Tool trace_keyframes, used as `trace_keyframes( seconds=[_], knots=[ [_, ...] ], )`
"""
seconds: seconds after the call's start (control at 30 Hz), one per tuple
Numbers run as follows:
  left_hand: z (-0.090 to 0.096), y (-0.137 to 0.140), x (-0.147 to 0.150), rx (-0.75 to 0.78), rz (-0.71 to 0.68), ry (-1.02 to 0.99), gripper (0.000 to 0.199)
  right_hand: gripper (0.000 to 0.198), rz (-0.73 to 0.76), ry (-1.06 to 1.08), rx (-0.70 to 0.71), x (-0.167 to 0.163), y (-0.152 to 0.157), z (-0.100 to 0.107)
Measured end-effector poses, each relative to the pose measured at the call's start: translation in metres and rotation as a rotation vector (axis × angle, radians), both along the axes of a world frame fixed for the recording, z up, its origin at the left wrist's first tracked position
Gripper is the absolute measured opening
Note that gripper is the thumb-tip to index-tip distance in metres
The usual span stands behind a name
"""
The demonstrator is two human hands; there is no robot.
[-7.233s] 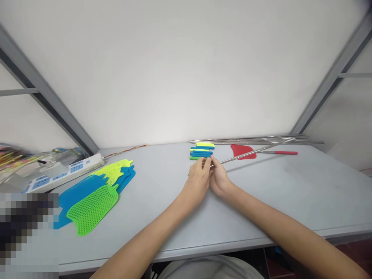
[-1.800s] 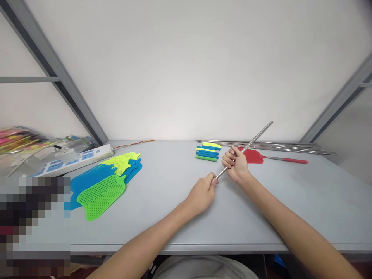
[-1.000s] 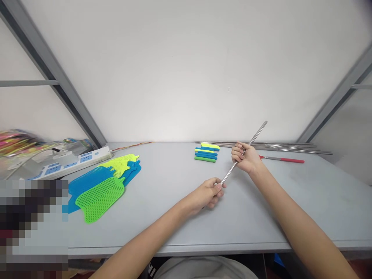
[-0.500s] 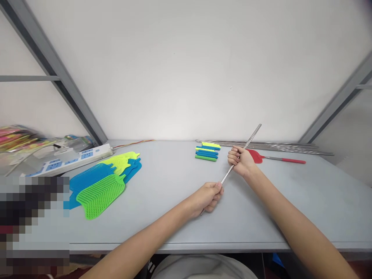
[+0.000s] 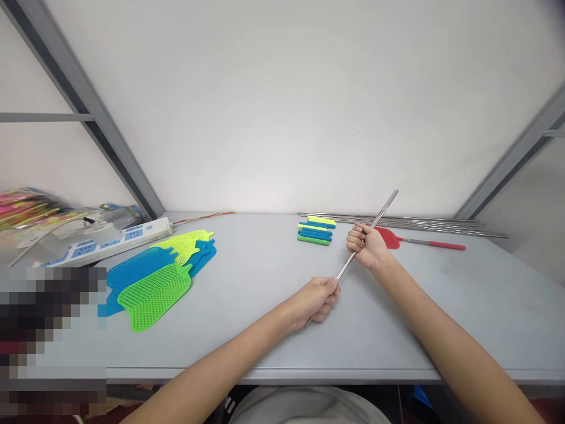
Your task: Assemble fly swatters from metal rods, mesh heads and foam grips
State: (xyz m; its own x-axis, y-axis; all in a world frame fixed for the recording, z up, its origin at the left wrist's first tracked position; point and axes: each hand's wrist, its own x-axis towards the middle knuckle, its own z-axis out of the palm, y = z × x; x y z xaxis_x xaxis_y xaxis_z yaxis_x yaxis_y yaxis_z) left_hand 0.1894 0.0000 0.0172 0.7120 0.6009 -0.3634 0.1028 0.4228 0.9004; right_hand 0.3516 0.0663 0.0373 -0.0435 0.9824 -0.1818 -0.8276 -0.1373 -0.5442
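A slim silver metal rod (image 5: pixel 386 206) slants above the table, its upper end toward the back right. My left hand (image 5: pixel 316 300) is closed around its lower part, and a short tip shows below the fist. Farther up, my right hand (image 5: pixel 365 244) wraps its fingers round the same rod. Just behind the right hand lies a red fly swatter (image 5: pixel 445 245) with a grey metal shaft; the hand partly covers its head. To the left of that hand, several yellow, blue and green handle sleeves (image 5: pixel 314 234) lie in a stack.
Perforated swatter heads in green (image 5: pixel 156 297), blue (image 5: pixel 139 268) and yellow (image 5: pixel 188 246) overlap on the left. Behind them are a white power strip (image 5: pixel 150 228) and colourful packets (image 5: pixel 26 206). Several metal rods (image 5: pixel 459 228) lie along the back wall. Grey frame posts flank the table (image 5: pixel 265 347).
The view has shifted very slightly. Both hands keep their grip on the rod, with no clear movement otherwise.
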Motion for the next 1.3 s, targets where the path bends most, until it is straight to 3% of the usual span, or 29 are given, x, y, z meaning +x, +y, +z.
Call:
trace_keyframes(
  seconds=[1.3],
  knots=[
    [-0.004,-0.005,0.004,0.037,0.069,0.053,0.023,0.024,-0.13,-0.047,-0.014,-0.014,-0.004,-0.006]
  ],
)
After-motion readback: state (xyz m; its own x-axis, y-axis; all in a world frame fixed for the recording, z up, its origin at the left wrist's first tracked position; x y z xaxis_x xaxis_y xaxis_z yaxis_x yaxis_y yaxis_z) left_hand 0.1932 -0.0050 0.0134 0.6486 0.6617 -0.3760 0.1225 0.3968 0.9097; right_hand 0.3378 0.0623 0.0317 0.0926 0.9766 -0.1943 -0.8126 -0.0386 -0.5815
